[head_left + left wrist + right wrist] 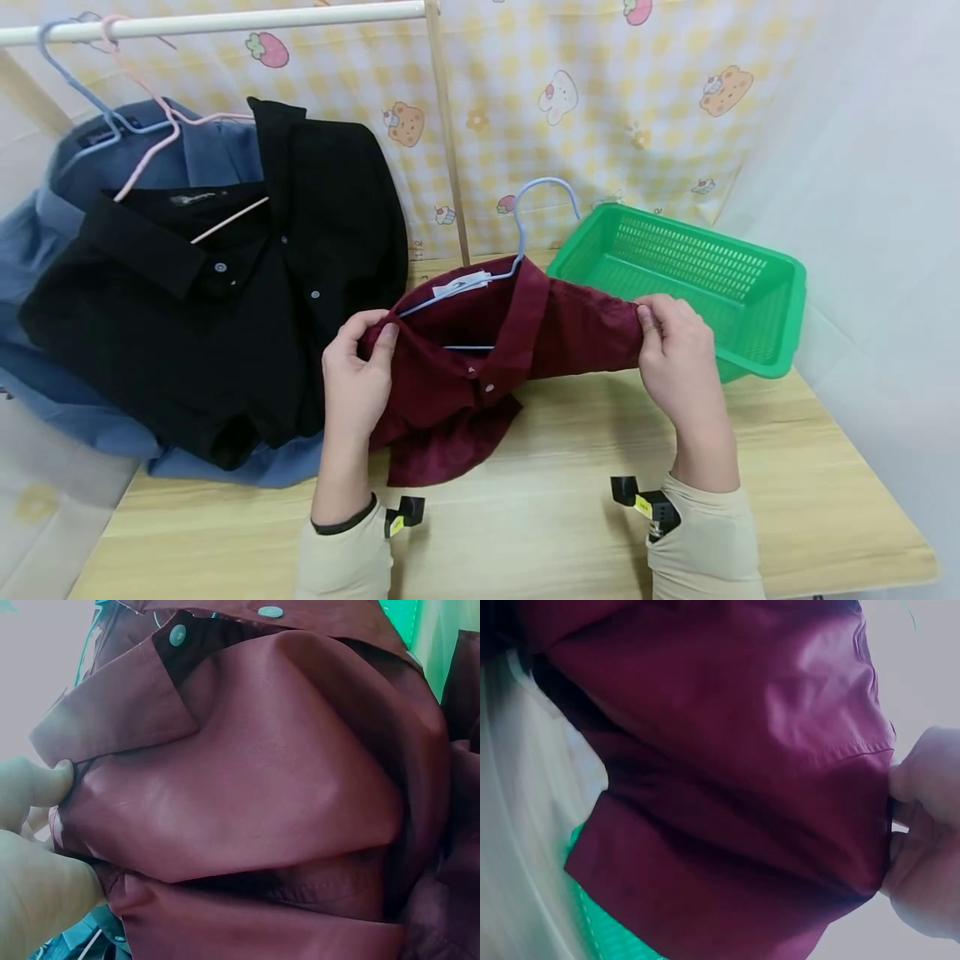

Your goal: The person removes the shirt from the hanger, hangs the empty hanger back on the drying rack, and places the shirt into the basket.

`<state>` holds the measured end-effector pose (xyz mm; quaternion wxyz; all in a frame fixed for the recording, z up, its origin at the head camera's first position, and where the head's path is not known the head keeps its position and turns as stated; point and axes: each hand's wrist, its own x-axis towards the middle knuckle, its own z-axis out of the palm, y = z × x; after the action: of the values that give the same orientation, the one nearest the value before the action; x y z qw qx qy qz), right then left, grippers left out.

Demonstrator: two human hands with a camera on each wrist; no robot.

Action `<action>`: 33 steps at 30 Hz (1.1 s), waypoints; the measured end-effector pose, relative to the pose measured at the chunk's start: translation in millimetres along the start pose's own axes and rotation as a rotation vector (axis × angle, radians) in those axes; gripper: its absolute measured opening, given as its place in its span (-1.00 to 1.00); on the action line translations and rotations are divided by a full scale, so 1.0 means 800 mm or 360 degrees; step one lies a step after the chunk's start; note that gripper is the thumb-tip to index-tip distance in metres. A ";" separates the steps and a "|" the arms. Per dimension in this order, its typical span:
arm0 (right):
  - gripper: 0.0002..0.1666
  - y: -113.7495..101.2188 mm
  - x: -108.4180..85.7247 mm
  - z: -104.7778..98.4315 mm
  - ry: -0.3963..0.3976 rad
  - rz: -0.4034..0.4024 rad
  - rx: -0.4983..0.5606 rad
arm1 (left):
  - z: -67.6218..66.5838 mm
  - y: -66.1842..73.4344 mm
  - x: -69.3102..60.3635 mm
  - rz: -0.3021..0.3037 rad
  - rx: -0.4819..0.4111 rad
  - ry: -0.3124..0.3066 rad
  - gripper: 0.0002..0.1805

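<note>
A maroon button-up shirt (585,329) is held up above the table, with a light blue hanger (519,225) inside its collar and the hook sticking up. My left hand (358,371) pinches the shirt near the collar's left side, thumb on top. On the other side my right hand (678,358) pinches the cloth by the shoulder or sleeve. The left wrist view shows the shirt front (247,765) hanging in folds beside the thumb and fingers. Maroon cloth (727,772) fills most of the right wrist view, gripped at its edge.
A black shirt (322,225) on a pink hanger and a blue shirt (225,158) hang from a white rail (262,21) at left. Behind my right hand stands a green plastic basket (780,317) on the wooden table (540,517). A patterned curtain covers the back.
</note>
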<state>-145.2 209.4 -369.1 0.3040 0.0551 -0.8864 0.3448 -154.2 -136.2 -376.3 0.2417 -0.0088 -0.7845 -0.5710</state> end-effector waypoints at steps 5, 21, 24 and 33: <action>-0.78 -0.006 0.000 0.002 -0.0014 0.0004 0.0002 | 0.001 -0.002 -0.001 0.0001 0.0025 -0.0014 -0.84; -0.79 -0.027 0.002 0.015 -0.0020 0.0008 0.0063 | 0.014 -0.006 -0.003 0.0078 0.0074 -0.0086 -0.80; -0.79 -0.029 0.002 0.017 -0.0035 0.0005 0.0072 | 0.016 -0.007 -0.005 0.0054 0.0091 -0.0099 -0.80; -0.80 -0.039 0.005 0.023 -0.0054 -0.0012 0.0086 | 0.024 -0.003 -0.008 0.0074 0.0072 -0.0147 -0.82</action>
<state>-148.3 174.6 -359.2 0.2886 0.0725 -0.8816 0.3665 -156.3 -117.8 -385.9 0.2187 -0.0478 -0.8070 -0.5465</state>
